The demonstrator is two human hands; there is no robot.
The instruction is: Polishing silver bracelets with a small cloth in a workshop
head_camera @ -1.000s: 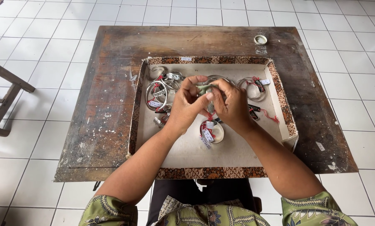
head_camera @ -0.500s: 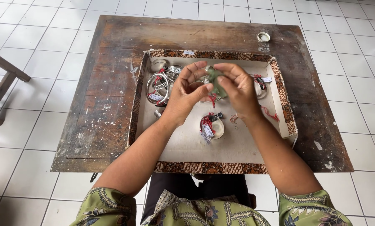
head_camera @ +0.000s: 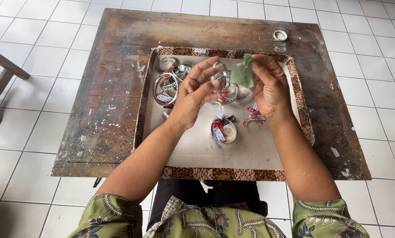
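Above the far edge of a batik-rimmed tray (head_camera: 224, 173), the left hand (head_camera: 193, 94) pinches a silver bangle (head_camera: 224, 76) upright, its red-strung tag hanging below. The right hand (head_camera: 270, 86), just beside it, grips a small green cloth (head_camera: 242, 74) against the bangle's rim.

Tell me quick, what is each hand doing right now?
Left hand: closed on a silver bangle with a red-strung tag.
Right hand: pinching a small green cloth in its fingertips.
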